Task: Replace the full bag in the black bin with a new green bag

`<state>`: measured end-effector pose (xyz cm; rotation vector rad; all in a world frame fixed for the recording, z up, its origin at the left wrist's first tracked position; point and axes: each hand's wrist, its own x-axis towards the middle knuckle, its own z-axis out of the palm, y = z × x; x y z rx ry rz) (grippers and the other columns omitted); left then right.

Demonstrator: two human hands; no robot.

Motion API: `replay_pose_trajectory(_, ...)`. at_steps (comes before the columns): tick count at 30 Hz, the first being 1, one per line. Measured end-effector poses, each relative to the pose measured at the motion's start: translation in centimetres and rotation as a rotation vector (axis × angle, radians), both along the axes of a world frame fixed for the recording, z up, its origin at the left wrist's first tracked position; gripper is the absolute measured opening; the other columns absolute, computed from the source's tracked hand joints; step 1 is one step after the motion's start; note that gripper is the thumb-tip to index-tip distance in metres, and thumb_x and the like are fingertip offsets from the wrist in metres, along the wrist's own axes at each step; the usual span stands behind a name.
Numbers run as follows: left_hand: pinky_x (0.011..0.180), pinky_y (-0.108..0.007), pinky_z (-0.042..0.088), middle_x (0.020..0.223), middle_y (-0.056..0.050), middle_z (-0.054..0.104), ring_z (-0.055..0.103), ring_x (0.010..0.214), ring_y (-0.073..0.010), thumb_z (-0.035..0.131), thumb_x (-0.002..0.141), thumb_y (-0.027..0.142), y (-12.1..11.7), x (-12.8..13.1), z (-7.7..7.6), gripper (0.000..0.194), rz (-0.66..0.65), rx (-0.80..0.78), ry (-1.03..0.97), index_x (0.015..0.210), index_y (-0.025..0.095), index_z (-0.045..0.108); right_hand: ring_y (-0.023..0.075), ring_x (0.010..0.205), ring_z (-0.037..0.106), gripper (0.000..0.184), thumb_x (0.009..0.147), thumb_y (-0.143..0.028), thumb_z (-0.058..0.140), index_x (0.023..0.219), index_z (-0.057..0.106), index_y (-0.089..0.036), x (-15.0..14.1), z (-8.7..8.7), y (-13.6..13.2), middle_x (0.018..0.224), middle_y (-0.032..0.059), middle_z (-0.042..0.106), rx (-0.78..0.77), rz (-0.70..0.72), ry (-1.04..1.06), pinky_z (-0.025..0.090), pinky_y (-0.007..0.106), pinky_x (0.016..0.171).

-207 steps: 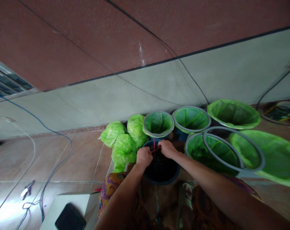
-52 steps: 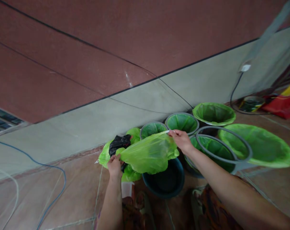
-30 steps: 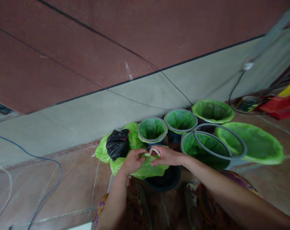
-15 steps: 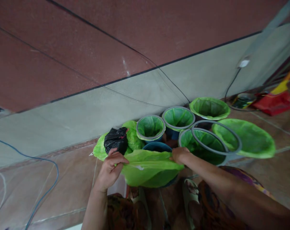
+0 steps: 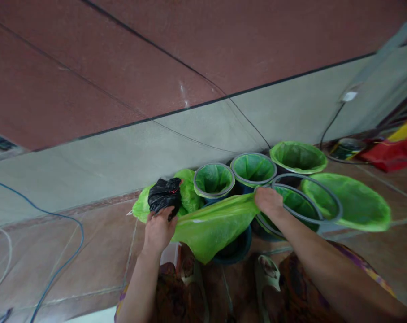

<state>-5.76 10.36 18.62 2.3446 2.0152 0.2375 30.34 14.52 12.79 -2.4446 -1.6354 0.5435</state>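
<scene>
A light green plastic bag (image 5: 210, 233) is stretched between my hands, its upper edge slanting up to the right. My right hand (image 5: 269, 200) is closed on the bag's right corner. My left hand (image 5: 159, 229) grips its left end, though the fingertips are partly hidden. Below the bag stands a dark blue bin (image 5: 239, 249), partly covered by it. A knotted black plastic bag (image 5: 165, 195) lies just beyond my left hand, on green bags (image 5: 190, 188).
Several bins with green liners, such as the small bin (image 5: 214, 179), stand along the wall. A loose grey rim ring (image 5: 339, 206) lies over one bin at right. A red dustpan (image 5: 393, 154) is far right; a blue cable (image 5: 79, 242) runs over the floor at left.
My right hand has moved up and to the right, pulling the bag's corner with it. The bag now hangs slanted with a drooping lower point, showing more of the blue bin.
</scene>
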Motion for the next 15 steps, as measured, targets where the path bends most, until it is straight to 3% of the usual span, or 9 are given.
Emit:
replay_pose_trajectory(2, 0.103, -0.039, 0.037, 0.120, -0.010, 0.068, 0.063, 0.110, -0.0244, 0.055, 0.085, 0.035, 0.0, 0.3, -0.4, 0.046, 0.010, -0.107, 0.053, 0.129, 0.021, 0.057, 0.0342, 0.105, 0.065, 0.028, 0.084, -0.020, 0.050, 0.094, 0.074, -0.012, 0.2, 1.0, 0.1, 0.107, 0.0221, 0.070, -0.071, -0.018, -0.084, 0.051, 0.046, 0.086)
replay_pose_trajectory(4, 0.099, -0.040, 0.039, 0.115, -0.009, 0.071, 0.063, 0.108, -0.0257, 0.055, 0.085, 0.042, 0.0, 0.7, -0.5, 0.046, -0.004, -0.246, 0.099, 0.127, 0.023, 0.059, 0.0310, 0.106, 0.065, 0.034, 0.088, -0.025, 0.045, 0.103, 0.073, -0.013, 0.5, 1.4, 0.3, 0.110, 0.0196, 0.069, -0.093, -0.010, -0.131, 0.051, 0.040, 0.086)
replay_pose_trajectory(8, 0.094, -0.044, 0.039, 0.101, -0.008, 0.074, 0.065, 0.103, -0.0283, 0.053, 0.085, 0.038, 0.0, 1.6, -0.3, 0.027, -0.074, -0.386, 0.193, 0.099, 0.025, 0.072, 0.0281, 0.104, 0.066, 0.039, 0.091, -0.027, 0.038, 0.103, 0.072, -0.012, 0.6, 1.6, 0.3, 0.109, 0.0183, 0.070, -0.094, 0.084, -0.148, 0.051, 0.035, 0.084)
replay_pose_trajectory(11, 0.094, -0.045, 0.036, 0.093, -0.007, 0.075, 0.065, 0.099, -0.0275, 0.052, 0.081, 0.025, 0.5, 2.2, -0.3, 0.022, -0.029, -0.287, 0.198, 0.089, 0.025, 0.073, 0.0246, 0.088, 0.071, 0.032, 0.088, -0.031, 0.046, 0.095, 0.072, -0.012, 0.5, 1.8, -0.3, 0.097, 0.0156, 0.073, -0.200, 0.231, -0.040, 0.051, 0.030, 0.076)
replay_pose_trajectory(15, 0.098, -0.046, 0.032, 0.093, -0.004, 0.075, 0.061, 0.099, -0.0267, 0.055, 0.076, 0.020, 1.2, 3.2, -0.7, 0.023, 0.039, 0.017, 0.022, 0.090, 0.025, 0.073, 0.0172, 0.053, 0.065, 0.033, 0.078, -0.038, 0.065, 0.099, 0.070, -0.014, 0.5, 2.7, -1.1, 0.076, 0.0066, 0.073, -0.360, 0.391, 0.274, 0.048, 0.026, 0.055)
